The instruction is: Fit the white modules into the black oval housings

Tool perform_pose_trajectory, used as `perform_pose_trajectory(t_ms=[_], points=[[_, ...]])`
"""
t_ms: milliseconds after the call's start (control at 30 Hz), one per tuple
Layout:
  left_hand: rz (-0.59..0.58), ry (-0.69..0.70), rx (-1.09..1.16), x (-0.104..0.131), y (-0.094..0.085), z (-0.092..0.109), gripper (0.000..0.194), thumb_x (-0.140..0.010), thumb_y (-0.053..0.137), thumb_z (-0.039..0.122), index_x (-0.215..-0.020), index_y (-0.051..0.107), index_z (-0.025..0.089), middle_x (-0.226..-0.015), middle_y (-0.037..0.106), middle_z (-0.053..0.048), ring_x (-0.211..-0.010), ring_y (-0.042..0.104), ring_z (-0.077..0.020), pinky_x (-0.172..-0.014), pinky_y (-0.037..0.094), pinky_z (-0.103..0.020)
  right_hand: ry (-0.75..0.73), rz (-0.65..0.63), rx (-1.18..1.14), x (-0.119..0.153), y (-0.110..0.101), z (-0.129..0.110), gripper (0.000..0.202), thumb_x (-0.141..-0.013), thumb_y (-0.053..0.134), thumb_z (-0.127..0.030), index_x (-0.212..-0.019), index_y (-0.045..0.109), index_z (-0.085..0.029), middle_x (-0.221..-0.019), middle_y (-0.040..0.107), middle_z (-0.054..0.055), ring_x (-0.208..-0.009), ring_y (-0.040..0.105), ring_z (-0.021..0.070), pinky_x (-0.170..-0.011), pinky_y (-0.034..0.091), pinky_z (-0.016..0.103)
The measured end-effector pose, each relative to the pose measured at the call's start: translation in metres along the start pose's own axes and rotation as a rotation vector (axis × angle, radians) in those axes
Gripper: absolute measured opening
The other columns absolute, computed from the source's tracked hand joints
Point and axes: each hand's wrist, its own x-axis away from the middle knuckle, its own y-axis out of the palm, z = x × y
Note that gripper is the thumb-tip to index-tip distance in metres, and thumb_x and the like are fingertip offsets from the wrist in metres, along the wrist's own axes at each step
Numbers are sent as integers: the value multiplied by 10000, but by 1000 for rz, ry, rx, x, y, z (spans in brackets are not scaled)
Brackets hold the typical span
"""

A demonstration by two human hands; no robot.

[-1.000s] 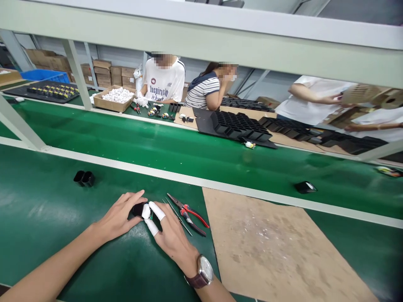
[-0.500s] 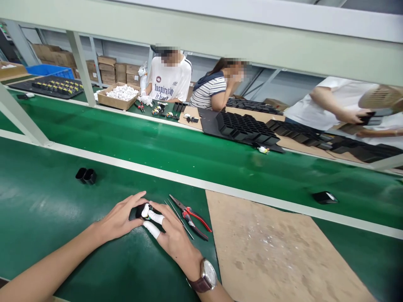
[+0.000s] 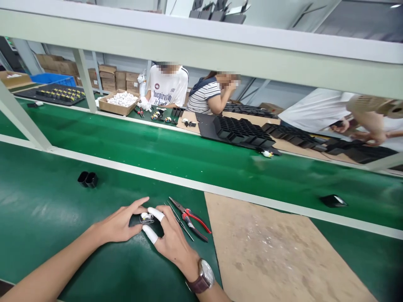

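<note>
A small black plastic housing (image 3: 146, 221) stands on the green bench, with a circuit board and a white piece showing in its open top. My left hand (image 3: 124, 221) grips its left side between thumb and fingers. White finger cots cover the thumb and index finger of my right hand (image 3: 172, 237), which pinches the housing from the right. Just beyond that hand lie thin tweezers (image 3: 180, 222) and long-nose pliers (image 3: 190, 219) with red and black handles. Two empty black housings (image 3: 87, 179) stand side by side farther left.
A cardboard sheet (image 3: 270, 247) covers the bench on the right. Past a pale rail (image 3: 132, 167) runs a green conveyor belt (image 3: 170, 153) carrying a black housing (image 3: 334, 201). Co-workers sit opposite, near a box of white pieces (image 3: 118, 110) and rows of black housings (image 3: 242, 132).
The circuit board with its white piece sits lower in the housing. My right index finger has shifted toward the housing's far edge. Items on the belt have moved right.
</note>
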Motion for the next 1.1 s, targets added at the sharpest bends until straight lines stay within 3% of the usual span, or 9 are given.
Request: perform_pose_trajectory(t_ms=[233, 567, 800, 1100], points=[[-12, -24, -2, 0, 0, 3, 856, -912, 600, 179, -1652, 199, 336, -1370, 719, -5, -1258, 678, -246, -1118, 483, -384, -7, -51, -69, 1, 3, 0, 463, -981, 636, -145, -1426, 555, -244, -1180, 592, 106, -1094, 610, 249, -919, 607, 413], [-33, -59, -17, 0, 0, 2, 843, -913, 592, 190, -1658, 221, 329, -1470, 666, -1, -1381, 593, -266, -1177, 443, -407, -158, -178, 131, -6, -9, -3, 323, -1033, 577, -158, -1351, 615, -197, -1206, 632, 148, -1056, 602, 280, -862, 604, 462], [-22, -43, 6, -2, 0, 2, 843, -905, 598, 187, -1649, 232, 337, -1426, 694, 8, -1349, 622, -244, -1179, 443, -404, -191, -59, 19, 3, -1, 9, 502, -992, 611, -77, -1467, 512, -205, -1258, 647, 138, -1113, 627, 269, -895, 609, 437], [-37, -76, -4, -1, 0, 3, 822, -919, 586, 199, -1652, 242, 344, -1463, 671, 21, -1361, 602, -257, -1185, 435, -427, -144, -85, 72, 0, -3, 1, 415, -998, 602, -98, -1397, 562, -206, -1232, 654, 135, -1109, 646, 269, -905, 622, 444]])
